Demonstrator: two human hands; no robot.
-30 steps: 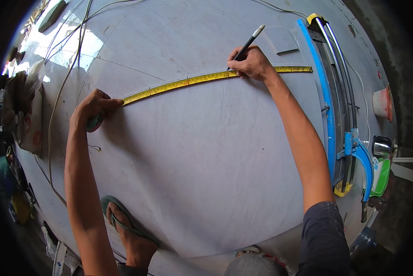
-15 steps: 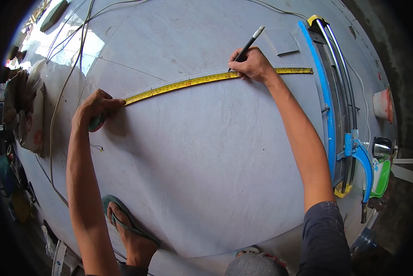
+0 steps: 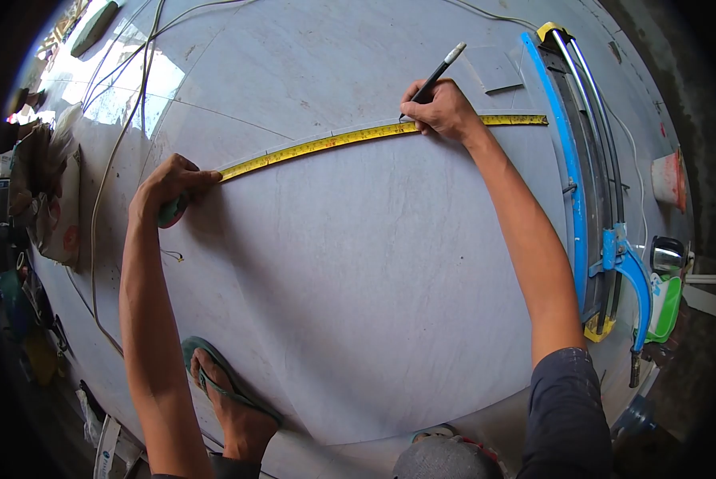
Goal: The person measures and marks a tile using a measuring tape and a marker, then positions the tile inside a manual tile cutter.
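A yellow tape measure (image 3: 318,144) lies stretched across a large grey tile (image 3: 358,295), close to its far edge. At the tape's left end my left hand (image 3: 174,182) is closed around the green tape case, its fingertips pressing on the blade. My right hand (image 3: 442,109) pinches a black marker (image 3: 431,82), light end up and tip down at the tape's upper edge. Beyond the right hand the blade runs on, its end near the blue tile cutter (image 3: 569,160). Short dark marks show along the tile's edge above the tape.
Cables (image 3: 117,148) run over the floor at the left, near a bag (image 3: 61,207). A small tile piece (image 3: 494,69) lies beyond my right hand. At the right stand a white-and-red bucket (image 3: 668,180) and a green-and-white container (image 3: 665,310). My sandalled foot (image 3: 230,399) is at the lower left.
The whole view has shifted slightly, with the scene a little further right. Both hands keep their grips, and the marker tip remains at the tape's edge.
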